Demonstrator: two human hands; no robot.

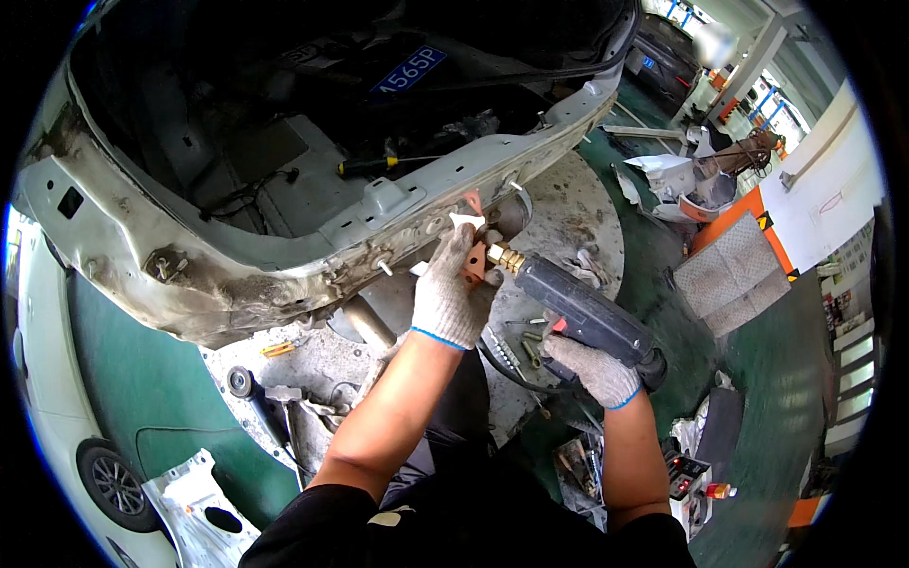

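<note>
My left hand [445, 293], in a knitted white glove with a blue cuff edge, is closed on a copper-coloured plate with holes [475, 264], close against the rear panel of a stripped car body [379, 248]. A small pale tip shows above its fingers; I cannot tell what it belongs to. My right hand [598, 369], gloved the same way, grips the handle of a black gun-shaped power tool [587, 308]. The tool's brass nose [505, 257] points at the plate beside my left fingers; whether they touch, I cannot tell. A cable hangs below the tool.
Bolts stick out of the panel edge. Inside the trunk lies a yellow-and-black screwdriver [367, 167]. Below is a dirty round platform [568, 204] with a grinder [258, 402] and loose tools. A white car [57, 350] stands left; body scraps [696, 180] lie right, near a box of tools [579, 469].
</note>
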